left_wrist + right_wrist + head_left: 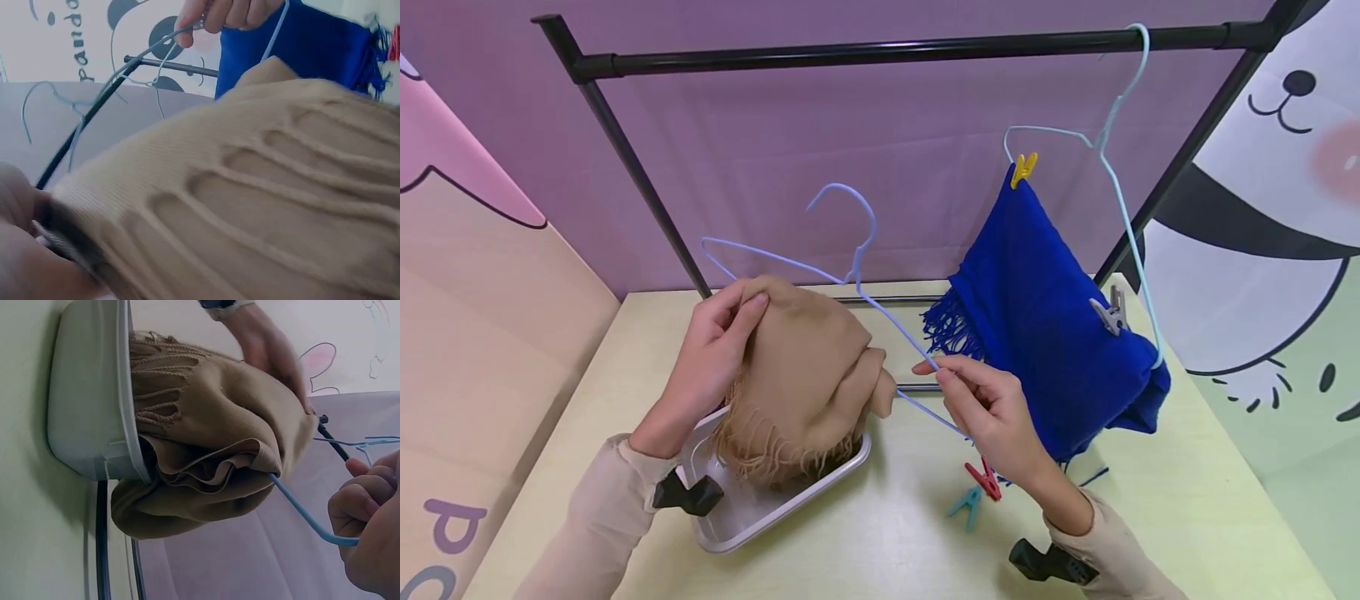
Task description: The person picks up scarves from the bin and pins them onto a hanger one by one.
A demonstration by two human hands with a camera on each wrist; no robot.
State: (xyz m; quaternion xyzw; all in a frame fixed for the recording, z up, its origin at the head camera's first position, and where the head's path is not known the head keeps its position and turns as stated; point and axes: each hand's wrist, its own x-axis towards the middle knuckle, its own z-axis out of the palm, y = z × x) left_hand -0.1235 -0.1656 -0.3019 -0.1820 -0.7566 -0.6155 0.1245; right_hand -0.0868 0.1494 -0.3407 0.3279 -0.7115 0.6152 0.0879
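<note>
A tan fringed scarf [805, 350] is draped over the lower bar of a light-blue hanger [895, 321], its fringe hanging down over a grey-white tray [775, 521]. My left hand [715, 350] pinches the scarf's upper left edge between thumb and fingers, close to the hanger's left corner. At the other end, my right hand [988, 408] grips the hanger near its right corner. The right wrist view shows the hanger's bar coming out of the scarf's folds [231, 462] towards that hand. The hanger's hook points up, off the rail.
A blue scarf [1037, 333] hangs from a pale hanger [1123, 200] on the black rail [880, 54], with a yellow clothespin [1022, 170] and a grey clothespin [1112, 312]. Red [985, 481] and teal [967, 506] clothespins lie on the table by my right hand.
</note>
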